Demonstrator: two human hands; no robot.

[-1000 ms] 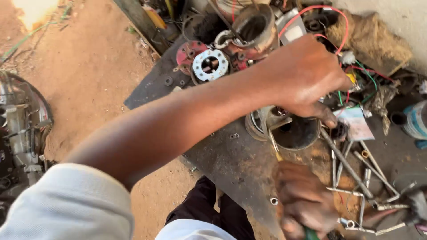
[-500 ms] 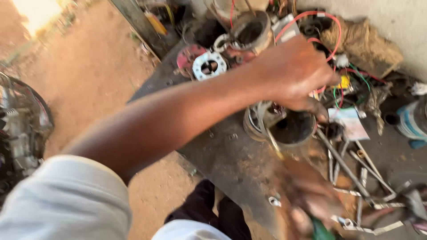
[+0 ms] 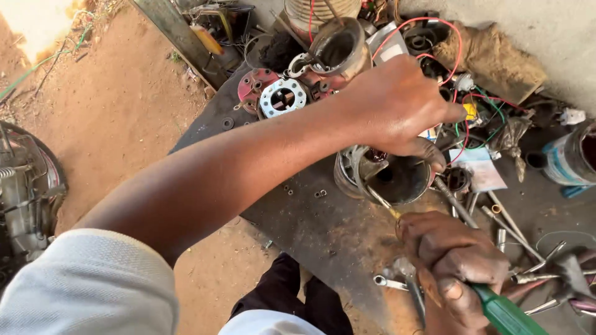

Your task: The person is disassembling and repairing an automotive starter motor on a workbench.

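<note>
The left hand [image 3: 397,108] is reaching across the dark metal desk [image 3: 310,223] and pressing down on the rim of a round metal housing [image 3: 385,177], fingers curled over its upper edge; this grip is clamped on the housing. The right hand [image 3: 456,267] is closed tight around the green handle of a screwdriver [image 3: 503,313], whose shaft is running up and left so the tip is meeting the housing's near rim.

Housing is sitting near the middle of the desk, in front of a pile of wires [image 3: 472,105] and engine parts; loose bolts [image 3: 496,223] and a spanner [image 3: 391,282] are lying just beside the right hand.

Judgement: the housing is looking heavy, rigid cast metal, probably oily and so slippery. The rim is the sensible place to hold, pressing downward. The screwdriver is stiff; its handle is giving the firm hold.
</note>
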